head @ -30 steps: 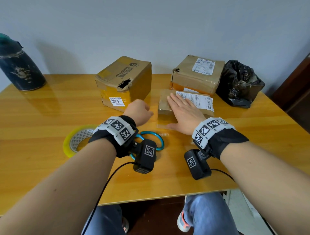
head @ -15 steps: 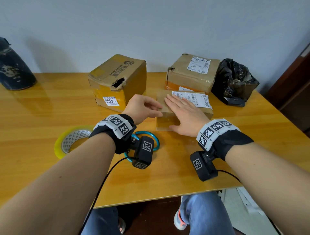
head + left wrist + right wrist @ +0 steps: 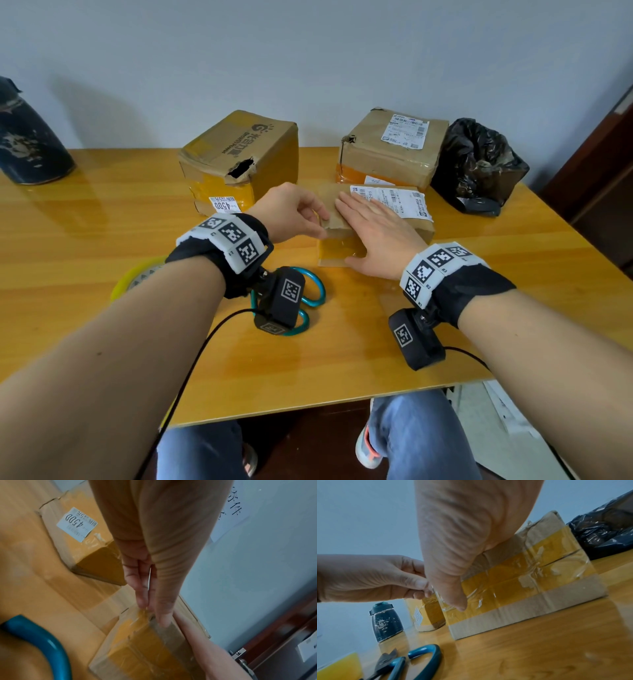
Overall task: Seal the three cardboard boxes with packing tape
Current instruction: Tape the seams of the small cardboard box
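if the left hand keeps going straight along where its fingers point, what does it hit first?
Likely the right hand, lying flat on the small box. The left hand points rightward, fingertips already at that box's near-left corner; depth is unclear.

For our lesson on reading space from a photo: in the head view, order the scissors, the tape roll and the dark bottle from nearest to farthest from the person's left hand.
1. Scissors: just below the left hand, partly under the wrist camera.
2. Tape roll: further left, by the forearm.
3. Dark bottle: far left, near the wall.
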A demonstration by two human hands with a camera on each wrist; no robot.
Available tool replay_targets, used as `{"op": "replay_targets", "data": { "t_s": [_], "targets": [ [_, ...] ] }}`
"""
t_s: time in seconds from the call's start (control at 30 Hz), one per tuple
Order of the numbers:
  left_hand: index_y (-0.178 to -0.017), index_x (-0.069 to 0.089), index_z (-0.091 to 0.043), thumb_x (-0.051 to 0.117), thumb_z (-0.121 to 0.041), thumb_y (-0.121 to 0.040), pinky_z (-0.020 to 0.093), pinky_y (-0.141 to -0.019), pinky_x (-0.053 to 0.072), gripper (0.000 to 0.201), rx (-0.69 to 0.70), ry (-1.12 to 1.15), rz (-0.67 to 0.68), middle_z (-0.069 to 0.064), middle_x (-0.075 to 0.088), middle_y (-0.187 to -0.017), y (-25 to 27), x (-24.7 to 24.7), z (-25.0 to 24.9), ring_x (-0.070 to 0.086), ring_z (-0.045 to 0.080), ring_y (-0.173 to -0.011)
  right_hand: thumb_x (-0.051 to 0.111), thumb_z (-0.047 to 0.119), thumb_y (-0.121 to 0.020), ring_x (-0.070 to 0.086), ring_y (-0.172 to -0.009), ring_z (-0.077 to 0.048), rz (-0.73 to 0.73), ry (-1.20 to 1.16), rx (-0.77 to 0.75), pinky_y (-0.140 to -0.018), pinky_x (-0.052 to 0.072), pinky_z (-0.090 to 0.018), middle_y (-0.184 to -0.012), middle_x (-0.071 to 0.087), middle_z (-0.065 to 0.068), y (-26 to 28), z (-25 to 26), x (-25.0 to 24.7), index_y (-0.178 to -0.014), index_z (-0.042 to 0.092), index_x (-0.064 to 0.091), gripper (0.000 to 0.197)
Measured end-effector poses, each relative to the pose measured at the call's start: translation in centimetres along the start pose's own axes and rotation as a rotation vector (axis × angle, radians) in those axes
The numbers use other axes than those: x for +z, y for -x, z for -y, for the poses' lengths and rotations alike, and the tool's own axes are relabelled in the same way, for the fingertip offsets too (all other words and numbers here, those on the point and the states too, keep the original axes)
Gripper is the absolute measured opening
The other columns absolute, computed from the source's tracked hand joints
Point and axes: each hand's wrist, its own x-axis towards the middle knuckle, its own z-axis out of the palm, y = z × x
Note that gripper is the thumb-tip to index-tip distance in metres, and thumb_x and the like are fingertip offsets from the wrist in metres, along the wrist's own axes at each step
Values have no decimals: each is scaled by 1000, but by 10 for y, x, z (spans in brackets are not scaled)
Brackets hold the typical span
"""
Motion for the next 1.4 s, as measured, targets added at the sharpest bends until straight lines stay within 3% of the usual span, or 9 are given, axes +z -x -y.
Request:
{"op": "replay_targets", "data": {
  "t_s": [0.1,0.23,0.5,0.6,0.77,1.0,1.23,1.33,1.4],
  "targets": [
    [-97,72,-20,80,-21,-76,26,-82,54,22,1,-45,8,-1,72,-79,-2,-3,-6,66,5,-75,59,51,-85,-5,-148,-13,-2,2,-3,-117,-4,-30,-162,-4,2,0,0,-1,-154,18,2,95],
    [-96,70,-16,80,-15,-76,11,-62,51,22,-22,-78,28,0,72,-72,-6,-3,-10,65,3,-63,61,49,-84,-4,-148,-13,-4,8,4,-118,-4,-30,-162,-3,2,0,0,0,-154,19,3,96],
    [-92,59,-19,83,-14,-71,26,-70,56,32,-75,-132,-13,3,73,-71,-9,13,-12,69,8,-68,63,52,-83,-2,-148,-14,-21,17,8,-118,-3,-31,-162,-1,2,-1,0,4,-154,19,5,97],
    [-95,58,-18,84,-15,-71,24,-68,54,35,-74,-132,10,2,73,-75,-6,12,-12,67,7,-72,60,53,-84,-2,-148,-13,6,-26,12,-117,-2,-29,-162,-1,3,0,-1,2,-154,19,5,95],
    [-103,60,-12,73,-15,-84,15,-56,54,23,-113,46,117,5,74,-77,-5,0,-14,69,8,-64,47,24,-96,11,-147,-13,12,-383,89,-117,8,-28,-160,15,5,-6,-4,-16,-151,20,26,58],
    [-97,61,-9,75,-13,-82,23,-63,58,20,-100,94,70,8,74,-76,-5,5,-14,72,21,-73,35,40,-102,24,-137,-23,-63,-219,45,-112,24,-37,-155,28,0,-6,-3,-3,-147,30,33,47],
    [-98,59,-8,79,-10,-77,24,-60,57,29,-103,85,35,7,72,-70,-5,12,-14,70,17,-65,47,36,-98,24,-136,-24,-67,-233,23,-112,25,-38,-155,29,-2,-6,-3,-3,-147,31,34,50],
    [-99,58,-10,83,-13,-73,27,-63,58,36,-94,41,16,5,72,-70,-3,15,-12,70,15,-64,65,33,-89,21,-141,-19,-12,-364,64,-115,22,-37,-156,27,1,-4,-7,-13,-149,27,28,71],
    [-96,60,-15,87,-23,-67,29,-66,57,41,-69,-76,-13,1,70,-74,-2,13,-14,68,13,-67,73,34,-82,20,-143,-14,-52,-464,107,-116,21,-34,-157,23,4,-1,-11,-19,-150,25,27,83]
  ]
}}
